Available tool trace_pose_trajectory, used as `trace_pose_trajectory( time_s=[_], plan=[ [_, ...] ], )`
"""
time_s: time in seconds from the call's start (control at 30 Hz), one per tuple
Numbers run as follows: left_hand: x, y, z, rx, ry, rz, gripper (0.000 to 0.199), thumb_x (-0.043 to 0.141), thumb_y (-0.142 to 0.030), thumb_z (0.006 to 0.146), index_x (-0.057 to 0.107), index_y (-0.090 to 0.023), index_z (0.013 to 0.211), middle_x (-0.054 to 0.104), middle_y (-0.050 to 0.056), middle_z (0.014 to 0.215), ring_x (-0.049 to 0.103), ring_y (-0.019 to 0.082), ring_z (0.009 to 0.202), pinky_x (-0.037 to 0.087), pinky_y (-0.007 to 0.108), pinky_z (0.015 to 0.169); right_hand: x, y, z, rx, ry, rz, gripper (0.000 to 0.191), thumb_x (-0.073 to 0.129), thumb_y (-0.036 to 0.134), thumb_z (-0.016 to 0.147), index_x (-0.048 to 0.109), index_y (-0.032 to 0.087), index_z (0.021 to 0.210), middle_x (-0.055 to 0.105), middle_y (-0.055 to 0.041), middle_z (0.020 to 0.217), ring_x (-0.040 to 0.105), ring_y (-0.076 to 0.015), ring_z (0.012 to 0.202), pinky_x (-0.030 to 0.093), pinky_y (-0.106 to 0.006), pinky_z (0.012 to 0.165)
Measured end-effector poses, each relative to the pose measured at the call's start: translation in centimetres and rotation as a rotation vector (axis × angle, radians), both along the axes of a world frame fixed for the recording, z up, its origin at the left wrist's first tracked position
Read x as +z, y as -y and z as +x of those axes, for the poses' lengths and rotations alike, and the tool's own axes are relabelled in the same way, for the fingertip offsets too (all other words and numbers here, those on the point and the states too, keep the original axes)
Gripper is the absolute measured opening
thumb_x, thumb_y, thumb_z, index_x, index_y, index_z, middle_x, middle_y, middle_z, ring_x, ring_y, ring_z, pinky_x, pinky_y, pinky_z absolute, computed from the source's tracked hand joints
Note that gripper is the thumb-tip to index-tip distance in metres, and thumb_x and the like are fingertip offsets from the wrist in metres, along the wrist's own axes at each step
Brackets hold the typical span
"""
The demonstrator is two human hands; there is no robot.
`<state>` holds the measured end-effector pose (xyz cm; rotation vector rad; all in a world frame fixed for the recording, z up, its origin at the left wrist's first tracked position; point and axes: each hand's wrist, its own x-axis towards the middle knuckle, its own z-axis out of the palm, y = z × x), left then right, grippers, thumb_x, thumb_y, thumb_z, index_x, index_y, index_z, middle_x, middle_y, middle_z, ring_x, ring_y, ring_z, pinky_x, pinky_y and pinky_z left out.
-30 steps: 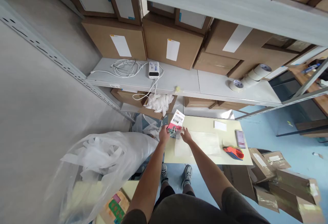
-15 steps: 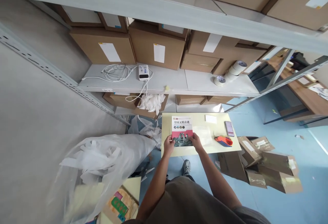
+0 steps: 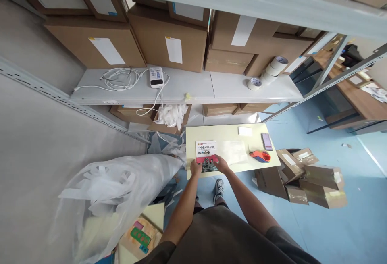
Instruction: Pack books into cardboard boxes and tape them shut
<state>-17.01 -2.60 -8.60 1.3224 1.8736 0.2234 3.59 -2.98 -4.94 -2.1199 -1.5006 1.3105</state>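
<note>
One book (image 3: 206, 156) lies cover up over the left part of the pale table (image 3: 222, 132), near its front edge, and two hands hold it. The left hand (image 3: 196, 168) is at its lower left edge, with the fingers closed in on that side. The right hand (image 3: 221, 163) is at the lower right edge, its thumb reaching in over the cover and its fingers closed on that side. The fingertips under the book are hidden, so how far they reach beneath it cannot be told.

Four other things are on the table, to the right of the book: one translucent sheet (image 3: 232, 152) just beside it, one white card (image 3: 244, 131) near the back edge, one purplish item (image 3: 266, 141) near the right edge, and one orange and blue object (image 3: 260, 156) in front of that item.

On the shelf (image 3: 187, 87) behind are one white device (image 3: 156, 77) with a cable, one loose cable coil (image 3: 121, 79) to its left, and one tape roll (image 3: 254, 83) lying beside a leaning stack of rolls (image 3: 279, 63), whose number is unclear. Two large cartons (image 3: 167, 44) stand side by side at the shelf's left, each with one white label. One large plastic bag (image 3: 121, 183) bulges left of the table.
</note>
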Motion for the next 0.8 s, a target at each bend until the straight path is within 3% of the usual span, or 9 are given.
trace_pose_trajectory(
  time_s=[0.1,0.2,0.33,0.57,0.7,0.8],
  plan=[
    [-0.3,-0.8,0.5,0.126,0.011,-0.082,0.040,0.059,-0.021,0.089,0.073,-0.011,0.125,0.078,0.022,0.120,0.076,0.033,0.112,0.055,0.039,0.091,-0.4,0.5,-0.9,0.184,0.039,-0.112,0.070,0.071,0.019,0.085,0.057,0.024,0.154,0.052,-0.0132,0.164,0.048,-0.0338,0.153,0.044,-0.045,0.121],
    [-0.2,-1.4,0.1,0.185,0.057,-0.131,0.034,0.062,-0.021,0.085,0.079,-0.012,0.113,0.082,0.019,0.110,0.078,0.032,0.102,0.056,0.036,0.083,-0.9,0.8,-1.2,0.217,0.045,-0.154,0.076,0.069,0.015,0.083,0.054,0.024,0.157,0.043,-0.0138,0.170,0.036,-0.0354,0.160,0.042,-0.048,0.123],
    [0.8,-1.6,-0.3,0.211,0.126,-0.125,0.023,0.069,-0.020,0.078,0.082,-0.015,0.095,0.084,0.014,0.096,0.079,0.029,0.090,0.055,0.032,0.076,-1.3,0.5,-1.0,0.237,0.037,-0.187,0.073,0.066,0.015,0.087,0.053,0.025,0.158,0.043,-0.0142,0.170,0.034,-0.0362,0.161,0.039,-0.049,0.124],
    [4.1,-0.4,2.6,0.259,0.193,0.024,0.017,0.067,-0.023,0.084,0.077,-0.020,0.097,0.084,0.007,0.103,0.078,0.021,0.094,0.056,0.026,0.081,-1.5,0.1,-0.1,-0.053,-0.308,-0.099,0.036,0.074,0.048,0.090,0.077,0.031,0.122,0.070,-0.0086,0.143,0.054,-0.0372,0.144,0.046,-0.049,0.115],
    [7.0,0.3,6.3,0.265,0.241,0.184,0.009,0.071,-0.027,0.086,0.073,-0.022,0.093,0.083,0.004,0.097,0.077,0.019,0.092,0.055,0.026,0.084,-0.4,0.3,2.1,-0.233,-0.528,-0.028,0.054,0.069,0.073,0.086,0.076,0.026,0.112,0.078,-0.0093,0.121,0.067,-0.0354,0.124,0.053,-0.047,0.101],
    [9.1,0.6,9.9,0.125,0.232,0.231,0.012,0.071,-0.034,0.091,0.074,-0.024,0.097,0.082,0.004,0.098,0.076,0.019,0.091,0.055,0.027,0.084,0.5,0.1,4.3,-0.386,-0.728,0.008,0.057,0.073,0.074,0.080,0.072,0.026,0.110,0.079,-0.0071,0.109,0.073,-0.0298,0.107,0.056,-0.040,0.089]
  ],
)
